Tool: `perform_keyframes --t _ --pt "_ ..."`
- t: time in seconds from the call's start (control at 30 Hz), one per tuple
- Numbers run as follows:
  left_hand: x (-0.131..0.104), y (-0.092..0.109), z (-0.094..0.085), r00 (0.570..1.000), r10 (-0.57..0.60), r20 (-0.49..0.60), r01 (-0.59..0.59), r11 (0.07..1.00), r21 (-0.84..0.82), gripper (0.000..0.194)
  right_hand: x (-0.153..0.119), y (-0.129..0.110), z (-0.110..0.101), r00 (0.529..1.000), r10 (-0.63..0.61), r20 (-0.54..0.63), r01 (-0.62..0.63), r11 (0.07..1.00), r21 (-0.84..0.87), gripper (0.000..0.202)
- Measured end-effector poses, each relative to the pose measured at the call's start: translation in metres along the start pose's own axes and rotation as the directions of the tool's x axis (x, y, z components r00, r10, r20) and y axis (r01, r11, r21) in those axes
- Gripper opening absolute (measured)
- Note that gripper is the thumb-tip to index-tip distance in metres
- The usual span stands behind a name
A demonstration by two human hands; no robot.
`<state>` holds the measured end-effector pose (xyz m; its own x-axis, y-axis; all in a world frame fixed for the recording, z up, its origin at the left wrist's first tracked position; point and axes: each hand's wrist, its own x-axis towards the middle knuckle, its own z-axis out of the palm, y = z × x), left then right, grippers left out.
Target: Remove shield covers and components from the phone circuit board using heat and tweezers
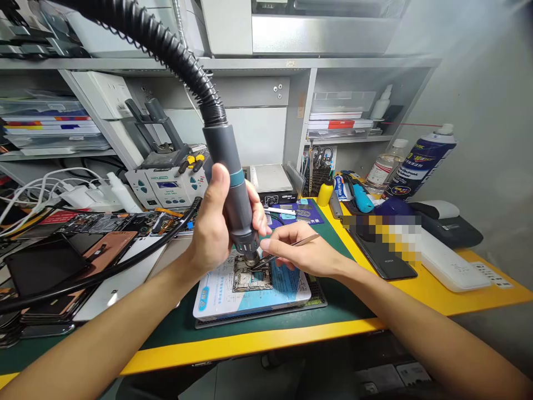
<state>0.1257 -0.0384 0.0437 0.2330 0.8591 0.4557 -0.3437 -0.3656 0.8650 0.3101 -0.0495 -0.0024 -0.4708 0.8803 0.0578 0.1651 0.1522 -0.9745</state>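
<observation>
My left hand point(212, 228) is wrapped round a dark grey hot air gun point(236, 194), held nearly upright with its nozzle pointing down. Directly below the nozzle lies a phone circuit board point(252, 280), partly covered by the nozzle and tweezers. My right hand point(297, 247) pinches a pair of thin metal tweezers point(307, 240), whose tips reach the board close to the nozzle. Whether the tips grip anything is too small to tell. Under the board is a white and blue printed pad point(225, 297), resting on a dark flat base on the green mat point(287, 322).
A ribbed black hose point(166, 50) runs from the gun to the upper left. Phone parts point(54, 266) and a black cable point(137, 258) crowd the left. A rework station point(166, 186) stands behind. To the right are a black phone point(383, 255), a spray can point(420, 164) and a bottle point(385, 169).
</observation>
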Motion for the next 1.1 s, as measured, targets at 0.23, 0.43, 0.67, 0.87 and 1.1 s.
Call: perform_keyframes --t 0.23,0.43,0.67,0.87,1.1 --pt "-0.011 -0.012 -0.007 1.0 -0.004 0.0 0.004 0.999 -0.046 0.072 -0.001 -0.002 -0.003 0.983 -0.09 -0.159 0.086 0.996 -0.027 0.046" --pt "-0.011 -0.015 -0.006 0.995 0.015 -0.098 -0.018 0.999 -0.029 0.075 0.003 0.005 -0.003 0.886 -0.178 -0.428 0.156 0.984 -0.085 0.059" --pt "-0.013 -0.01 -0.012 0.99 -0.002 -0.143 -0.004 0.999 -0.042 0.072 0.005 0.008 0.002 0.735 -0.268 -0.623 0.165 0.962 -0.219 0.079" --pt "-0.012 -0.01 -0.011 0.983 0.03 -0.181 -0.037 0.999 -0.038 0.077 0.005 0.011 0.005 0.74 -0.326 -0.588 0.164 0.936 -0.312 0.082" --pt "-0.009 -0.009 -0.014 0.978 0.064 -0.198 -0.069 0.997 -0.017 0.08 0.007 0.017 0.004 0.757 -0.357 -0.547 0.158 0.912 -0.377 0.077"
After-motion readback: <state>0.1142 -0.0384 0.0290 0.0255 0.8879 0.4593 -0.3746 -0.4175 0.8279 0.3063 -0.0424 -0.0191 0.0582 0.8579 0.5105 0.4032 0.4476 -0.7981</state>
